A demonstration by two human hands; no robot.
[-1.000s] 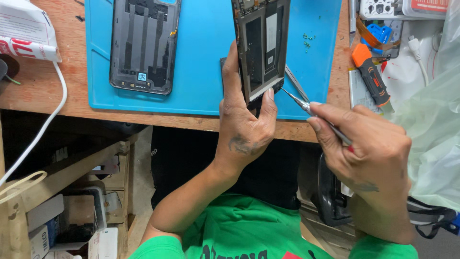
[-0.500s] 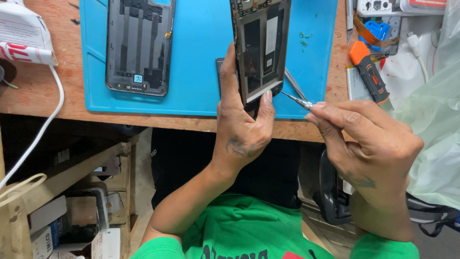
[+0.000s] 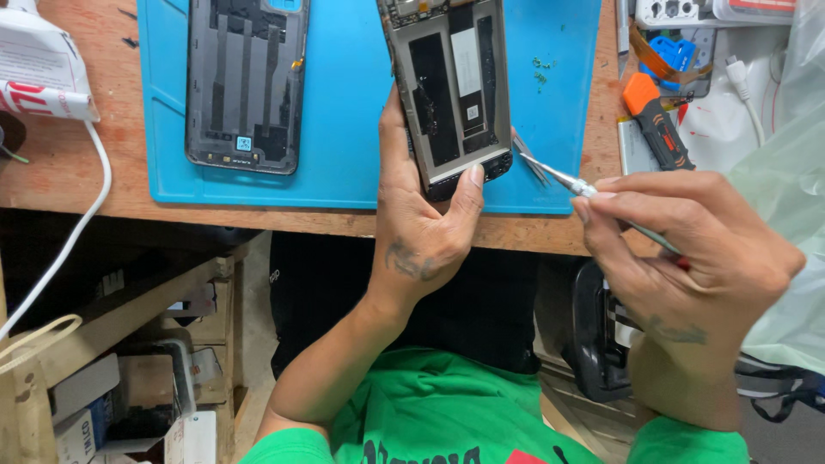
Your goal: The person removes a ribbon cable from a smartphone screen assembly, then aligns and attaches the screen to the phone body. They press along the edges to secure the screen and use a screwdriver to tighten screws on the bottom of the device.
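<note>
Hands: left hand grips opened phone bearing white label; right hand holds tweezers.

The mat is bright blue on a reddish-brown wooden counter. The opened phone frame is black with grey edges and a white strip, and the back cover is dark grey. The screwdriver handle is orange and black, the cable white, the shirt green.

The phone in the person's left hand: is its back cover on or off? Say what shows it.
Off. The phone held by the left hand shows its bare inner frame, and a separate back cover lies inner side up on the blue mat.
</note>
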